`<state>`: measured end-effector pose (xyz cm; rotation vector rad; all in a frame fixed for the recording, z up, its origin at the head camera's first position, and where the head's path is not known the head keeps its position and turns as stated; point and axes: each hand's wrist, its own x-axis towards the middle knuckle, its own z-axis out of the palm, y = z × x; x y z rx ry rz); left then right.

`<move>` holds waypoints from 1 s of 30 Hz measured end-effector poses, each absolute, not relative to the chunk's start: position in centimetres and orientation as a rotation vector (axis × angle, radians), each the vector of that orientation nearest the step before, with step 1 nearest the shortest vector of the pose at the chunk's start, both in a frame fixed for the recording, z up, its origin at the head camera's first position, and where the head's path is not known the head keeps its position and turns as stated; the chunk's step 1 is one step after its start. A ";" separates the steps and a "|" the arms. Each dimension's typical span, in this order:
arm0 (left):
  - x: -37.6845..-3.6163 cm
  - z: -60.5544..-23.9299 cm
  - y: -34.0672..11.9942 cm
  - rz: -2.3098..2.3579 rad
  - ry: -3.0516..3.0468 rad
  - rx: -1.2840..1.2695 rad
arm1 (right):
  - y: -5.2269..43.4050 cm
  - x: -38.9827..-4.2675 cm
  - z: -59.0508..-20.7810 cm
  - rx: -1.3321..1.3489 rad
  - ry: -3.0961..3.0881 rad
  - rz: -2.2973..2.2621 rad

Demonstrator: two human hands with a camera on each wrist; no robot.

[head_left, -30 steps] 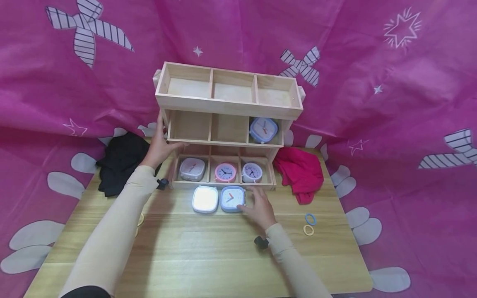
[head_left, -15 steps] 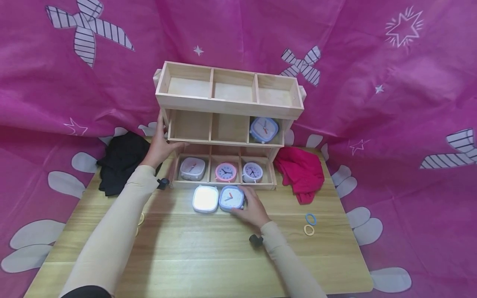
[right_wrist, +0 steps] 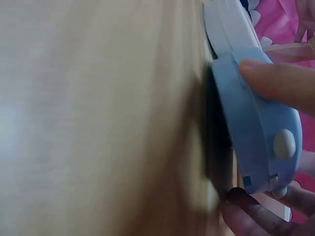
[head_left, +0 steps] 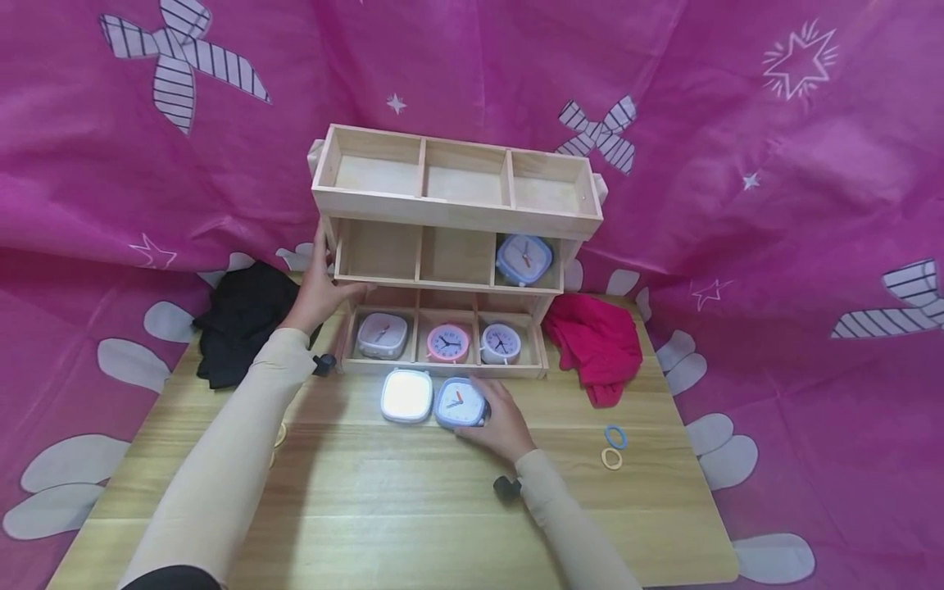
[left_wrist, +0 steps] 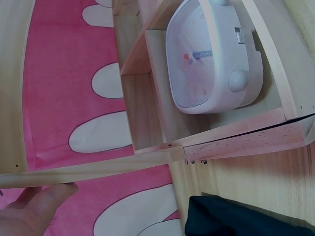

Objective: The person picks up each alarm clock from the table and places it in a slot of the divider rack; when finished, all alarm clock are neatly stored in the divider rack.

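My right hand (head_left: 504,422) grips a light-blue alarm clock (head_left: 460,403) by its right side, thumb on the near edge and fingers on the far one. Its face shows an orange hand; in the right wrist view the blue case (right_wrist: 256,128) tilts, with a dark gap between it and the table. Just left of it lies a white-faced square clock (head_left: 407,396), glaring brightly. My left hand (head_left: 315,293) holds the left side of a three-tier wooden shelf (head_left: 457,209); in the left wrist view, fingertips meet its side bar (left_wrist: 98,168).
In the bottom tier sit a pale square clock (head_left: 383,337), a pink round clock (head_left: 447,343) and a white round clock (head_left: 500,344). Another blue clock (head_left: 525,260) occupies the middle tier's right compartment. Black cloth (head_left: 247,324), red cloth (head_left: 596,344) and small rings (head_left: 611,459) lie around.
My right hand has moved in from the right and taken hold of the blue clock, which now tilts. The left hand stays on the shelf.
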<state>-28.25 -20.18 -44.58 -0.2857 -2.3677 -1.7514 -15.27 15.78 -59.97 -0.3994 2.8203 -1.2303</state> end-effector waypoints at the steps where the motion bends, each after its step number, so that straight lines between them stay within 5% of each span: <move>1: -28.3 -44.6 -20.2 -1.751 -2.366 -0.290 | 16.0 -14.9 -60.0 -0.391 2.830 -1.230; 15: -29.6 -46.0 -20.9 -1.748 -2.361 -0.266 | 16.6 -12.5 -56.9 -0.369 2.948 -1.378; 22: -30.6 -47.7 -21.4 -1.717 -2.364 -0.269 | 14.7 -16.3 -51.4 -0.618 3.117 -1.556; 30: -30.6 -47.7 -21.2 -1.714 -2.358 -0.272 | 12.1 -22.5 -46.1 -0.595 3.277 -1.652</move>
